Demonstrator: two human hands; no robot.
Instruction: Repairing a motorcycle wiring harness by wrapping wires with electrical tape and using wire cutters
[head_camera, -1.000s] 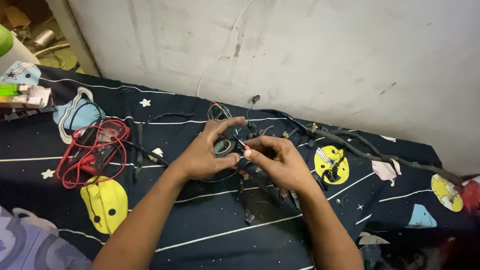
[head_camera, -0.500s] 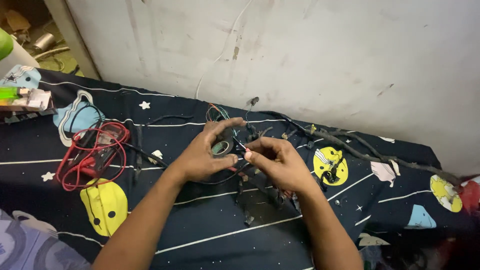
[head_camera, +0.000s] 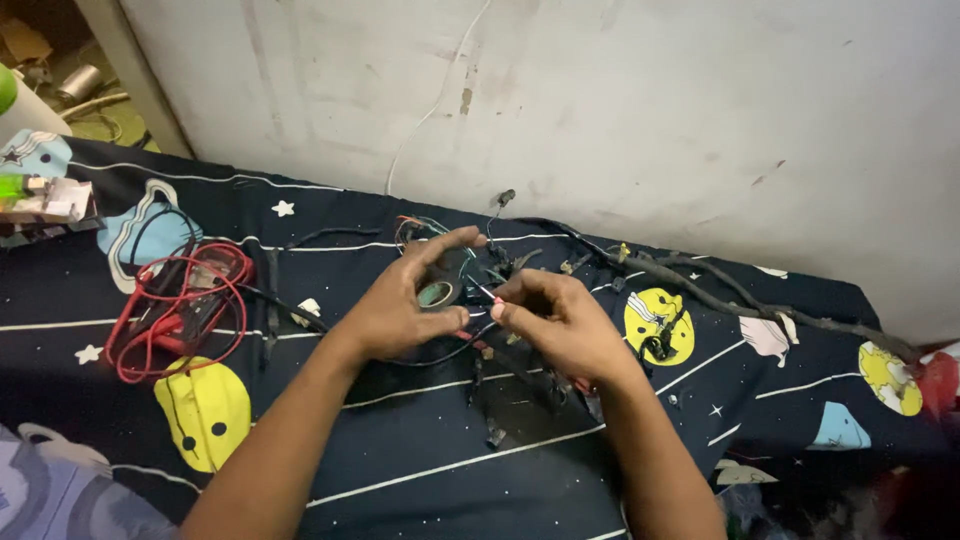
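Items, listed from the left edge across:

- Small clutter (head_camera: 45, 198) with a green piece, sitting at the far left on the dark patterned bedsheet (head_camera: 420, 460).
- Red multimeter (head_camera: 205, 290), lying flat with its red test leads (head_camera: 135, 335) looping around it, well apart from both hands.
- Left hand (head_camera: 400, 305), curling closed around a roll of dark tape (head_camera: 436, 294); thumb and forefinger are arching over the roll, whose open centre is facing the camera.
- Thin wire end (head_camera: 490, 296), red-tipped, running between the hands with its long axis roughly left to right, slightly slanted. It is lying just beside the tape roll, touching or nearly so; which, I cannot tell.
- Right hand (head_camera: 560, 325), pinching shut on that wire end at the fingertips; this hand is the nearer one to the wire.
- Black wiring harness (head_camera: 700, 285), trailing from beneath the hands rightward along the grubby white wall (head_camera: 650, 110).
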